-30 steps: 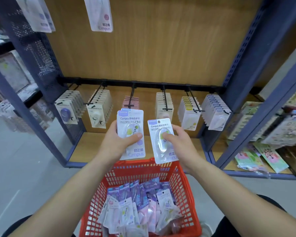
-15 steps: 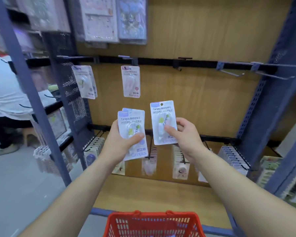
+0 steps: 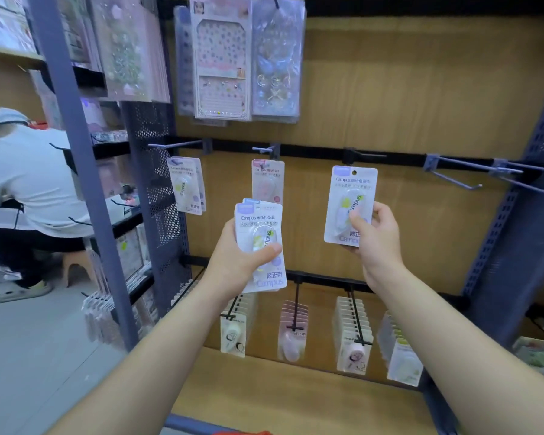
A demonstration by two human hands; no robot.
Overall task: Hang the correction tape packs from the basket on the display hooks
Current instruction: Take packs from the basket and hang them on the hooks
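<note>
My left hand (image 3: 236, 262) grips a small stack of white correction tape packs (image 3: 261, 243), thumb across the front. My right hand (image 3: 377, 240) pinches a single pack (image 3: 349, 196) upright, its punched hole just below a short black hook (image 3: 363, 155) on the middle rail. Two packs (image 3: 186, 186) hang from the left hook (image 3: 173, 144), and a pink pack (image 3: 267, 180) hangs from the hook (image 3: 264, 149) beside it. Only a sliver of the red basket (image 3: 242, 432) shows at the bottom edge.
Bare grey hooks (image 3: 456, 180) jut out at the right of the rail. Sticker sheets (image 3: 223, 58) hang above. A lower rail carries full rows of tape packs (image 3: 354, 328). A blue perforated upright (image 3: 157, 199) stands left; a person (image 3: 22, 183) sits beyond it.
The view has tilted upward, so the basket has dropped almost out of sight. My right hand has carried its pack up and to the right, up to the black hook; my left hand rose slightly.
</note>
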